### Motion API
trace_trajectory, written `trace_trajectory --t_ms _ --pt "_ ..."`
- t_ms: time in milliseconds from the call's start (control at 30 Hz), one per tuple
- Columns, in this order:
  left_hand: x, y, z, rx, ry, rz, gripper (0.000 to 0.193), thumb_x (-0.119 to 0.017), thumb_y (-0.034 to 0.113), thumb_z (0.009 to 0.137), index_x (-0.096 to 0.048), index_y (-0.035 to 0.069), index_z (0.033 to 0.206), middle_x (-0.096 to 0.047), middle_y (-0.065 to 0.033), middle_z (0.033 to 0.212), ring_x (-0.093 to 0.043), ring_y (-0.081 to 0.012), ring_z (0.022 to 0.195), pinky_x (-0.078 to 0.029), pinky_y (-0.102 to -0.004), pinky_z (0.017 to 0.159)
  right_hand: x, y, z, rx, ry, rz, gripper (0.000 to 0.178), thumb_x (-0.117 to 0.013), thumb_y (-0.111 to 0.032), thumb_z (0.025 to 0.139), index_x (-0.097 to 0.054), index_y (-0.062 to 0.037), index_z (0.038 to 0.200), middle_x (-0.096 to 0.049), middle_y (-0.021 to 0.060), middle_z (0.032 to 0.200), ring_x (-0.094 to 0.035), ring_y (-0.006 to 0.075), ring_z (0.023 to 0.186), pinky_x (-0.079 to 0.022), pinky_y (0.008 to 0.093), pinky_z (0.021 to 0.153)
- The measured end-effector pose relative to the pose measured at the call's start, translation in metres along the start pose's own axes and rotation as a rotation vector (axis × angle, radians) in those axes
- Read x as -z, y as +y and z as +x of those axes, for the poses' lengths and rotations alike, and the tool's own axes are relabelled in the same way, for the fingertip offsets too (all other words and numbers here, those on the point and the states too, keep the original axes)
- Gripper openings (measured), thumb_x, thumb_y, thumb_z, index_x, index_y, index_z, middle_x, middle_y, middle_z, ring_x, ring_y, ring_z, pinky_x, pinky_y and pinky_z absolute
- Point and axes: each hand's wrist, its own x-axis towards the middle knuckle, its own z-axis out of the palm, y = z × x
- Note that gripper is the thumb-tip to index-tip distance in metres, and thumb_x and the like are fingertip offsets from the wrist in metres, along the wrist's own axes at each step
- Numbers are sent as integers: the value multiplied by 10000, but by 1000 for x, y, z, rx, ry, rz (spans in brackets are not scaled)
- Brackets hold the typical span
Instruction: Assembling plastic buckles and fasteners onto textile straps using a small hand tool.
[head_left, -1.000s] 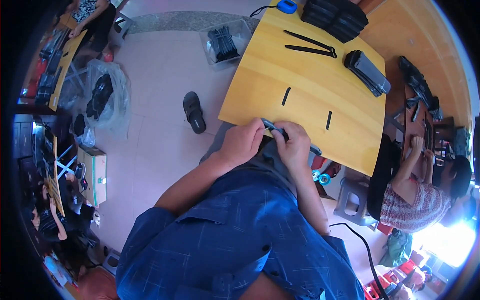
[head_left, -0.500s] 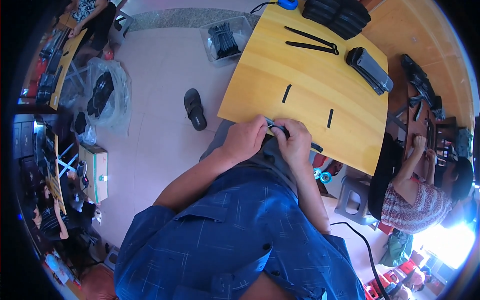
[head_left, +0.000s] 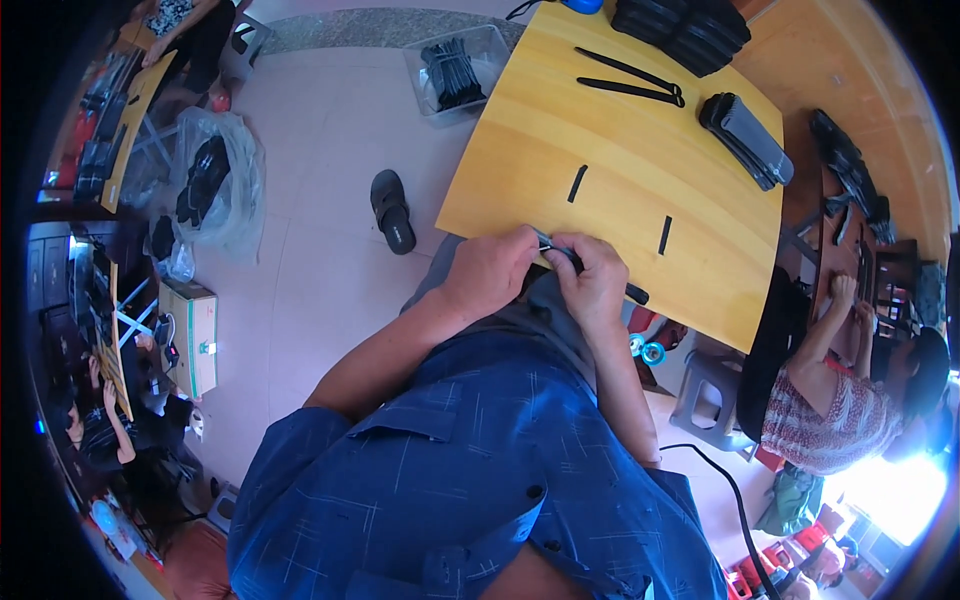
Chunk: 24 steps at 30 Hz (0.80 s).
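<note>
At the near edge of the wooden table (head_left: pixel 520 150), my left hand (head_left: pixel 490 268) and my right hand (head_left: pixel 595 282) are close together. Both are closed on a narrow dark strap (head_left: pixel 637 294), with one end showing beyond my right hand. A small grey piece shows between my fingertips; the fingers hide most of it. Two short black strips (head_left: pixel 577 184) lie apart on the tabletop ahead of my hands. Farther off is a long black strap (head_left: pixel 630 88) folded into a V. A stack of grey and black fabric pieces (head_left: pixel 750 140) lies to its right.
Black bundles (head_left: pixel 682 32) rest at the table's far end. On the floor to the left are a clear bin (head_left: pixel 455 75) of dark strips, a black slipper (head_left: pixel 392 210) and a plastic bag (head_left: pixel 215 185). A co-worker (head_left: pixel 835 410) sits at the right, near a grey stool (head_left: pixel 705 395).
The view has shifted slightly. My hands stay at the table edge with the strap between them, with only a slight change in finger position.
</note>
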Motion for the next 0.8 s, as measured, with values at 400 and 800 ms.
trace_trajectory --t_ms 400,800 --pt "-5 10 2 170 33 -1 126 -630 156 983 -636 52 1054 -681 -191 821 -675 -426 755 -511 -530 656 -1 3 -1 41 6 -20 144 -817 -121 825 -740 -71 936 -750 121 906 -702 345 853 -564 438 763" --pt "-6 14 5 118 6 205 254 -664 187 935 -675 74 1161 -730 -176 848 -721 -407 780 -561 -529 638 -7 5 -5 93 78 -13 125 -835 -84 796 -749 -70 887 -784 75 949 -725 300 876 -580 407 778"
